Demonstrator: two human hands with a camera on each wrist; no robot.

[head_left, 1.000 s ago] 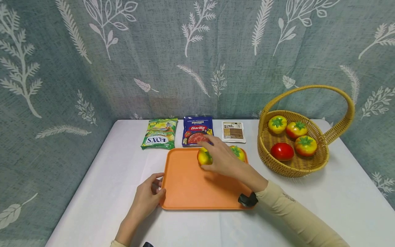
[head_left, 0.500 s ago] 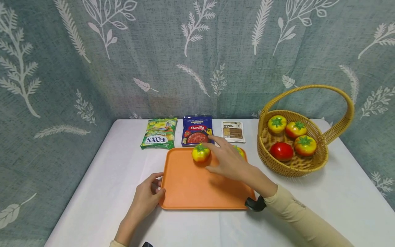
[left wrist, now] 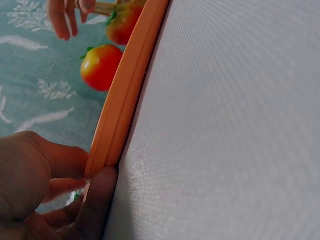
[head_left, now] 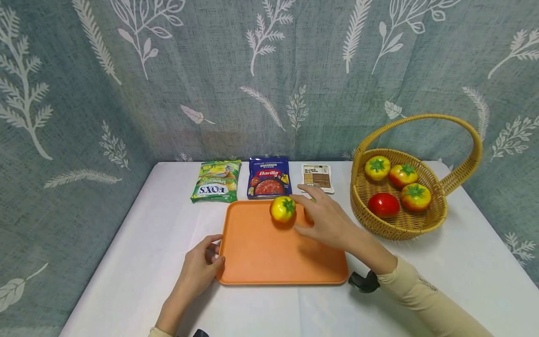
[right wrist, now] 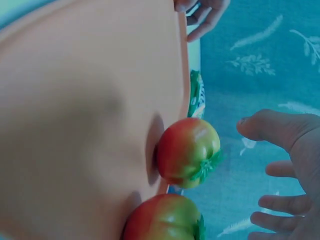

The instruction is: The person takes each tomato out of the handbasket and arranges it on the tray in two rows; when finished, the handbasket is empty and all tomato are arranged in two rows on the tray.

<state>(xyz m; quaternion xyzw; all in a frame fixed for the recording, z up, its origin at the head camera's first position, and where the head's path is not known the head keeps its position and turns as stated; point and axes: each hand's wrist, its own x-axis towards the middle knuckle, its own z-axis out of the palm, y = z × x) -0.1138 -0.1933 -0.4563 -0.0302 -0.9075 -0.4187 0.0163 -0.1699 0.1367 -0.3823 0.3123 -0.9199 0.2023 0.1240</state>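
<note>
Head view: The reference part is the tray [head_left: 261, 248], a shallow orange container set flat on the white worktop [head_left: 168, 201]. Tray contents: two fruits. The left fruit [head_left: 281, 210], yellow and red with a green top, sits near the tray's rear edge, its top turned to the right. The right fruit [head_left: 308, 216] sits nearer the tray's rear-right corner, mostly hidden by the right hand [head_left: 328, 222]. The right hand is above the right half of the tray; its grip is spread, thumb and fingers parted, holding nothing. The left hand [head_left: 199, 266] is at the tray's left edge; its grip pinches the rim toward the front-left corner.

To the right of the tray stands the basket [head_left: 397, 234], a woven container with a raised handle. Basket contents: one smooth red fruit [head_left: 383, 205] and three leafy fruits [head_left: 416, 199]. Behind the tray's rear edge lie, from left to right, the green packet [head_left: 216, 181], the blue pouch [head_left: 269, 178] and the white packet [head_left: 317, 179].

Left wrist view: The tray's outer wall extends away from the left hand, whose thumb and finger bear on the corner. Both fruits show beyond the tray's rim, partly covered by it.

Right wrist view: Both fruits are at the tray's rear edge. A gap separates them from the right hand, whose fingers are parted.
</note>
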